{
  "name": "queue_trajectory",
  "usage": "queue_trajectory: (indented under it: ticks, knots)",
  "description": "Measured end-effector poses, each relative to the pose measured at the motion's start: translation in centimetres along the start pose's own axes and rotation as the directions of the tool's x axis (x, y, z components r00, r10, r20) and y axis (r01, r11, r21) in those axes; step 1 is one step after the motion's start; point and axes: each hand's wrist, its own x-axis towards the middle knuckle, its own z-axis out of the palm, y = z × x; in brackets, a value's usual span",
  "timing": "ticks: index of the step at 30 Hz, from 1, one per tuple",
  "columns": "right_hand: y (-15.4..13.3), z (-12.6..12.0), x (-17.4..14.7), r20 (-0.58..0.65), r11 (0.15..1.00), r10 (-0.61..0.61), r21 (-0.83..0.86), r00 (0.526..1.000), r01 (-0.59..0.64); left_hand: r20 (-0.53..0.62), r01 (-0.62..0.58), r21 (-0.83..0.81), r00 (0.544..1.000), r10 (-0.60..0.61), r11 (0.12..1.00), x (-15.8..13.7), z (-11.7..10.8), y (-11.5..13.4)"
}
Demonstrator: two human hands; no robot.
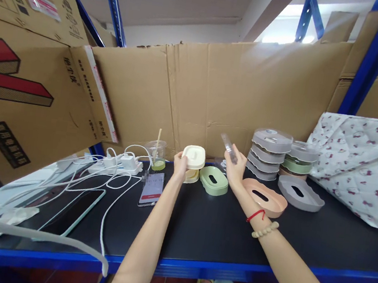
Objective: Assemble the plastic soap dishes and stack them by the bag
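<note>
My left hand [180, 165] grips a cream-coloured, rounded square plastic piece [194, 155] by its left side, raised above the table. Below it lies another cream-yellow piece [191, 178], partly hidden. In my right hand [237, 168] is a thin transparent plastic piece [227, 146], tilted and held by its lower end. Between the hands, a green wavy-edged cover with a dark slot [219, 189] rests on the table. Beside my right wrist lies a peach slotted cover [275, 207], partly covered by the forearm. A grey slotted cover [311, 200] lies further right.
Grey lidded boxes [268, 156] and a mixed-colour stack [296, 166] stand at the back right, beside quilted patterned fabric [364, 171]. To the left are a plastic cup [158, 164], a lit phone [153, 187], white cables with a power strip [131, 165], and a tablet-like device [75, 213].
</note>
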Motion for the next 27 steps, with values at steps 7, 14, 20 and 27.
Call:
queue_trajectory:
  ticks: [7,14,20,27]
  knots:
    - [-1.7,0.1,-1.8,0.188,0.969,-0.222,-0.067,0.957,0.238,0.252,0.276,-0.429,0.951,-0.179,0.860,-3.5,3.0,1.2]
    - [-2.2,-0.2,-2.7,0.330,0.902,-0.336,-0.158,0.882,0.403,0.344,0.273,-0.583,0.936,-0.073,0.765,-4.3,3.5,1.1]
    - [-2.1,0.3,-2.4,0.289,0.959,-0.248,-0.062,0.925,0.276,0.307,0.311,-0.513,0.937,-0.167,0.800,-3.6,3.0,0.8]
    - [-2.4,0.3,-1.4,0.422,0.897,0.291,0.192,0.858,-0.399,0.390,0.289,-0.404,0.913,-0.122,0.868,-3.1,2.2,1.0]
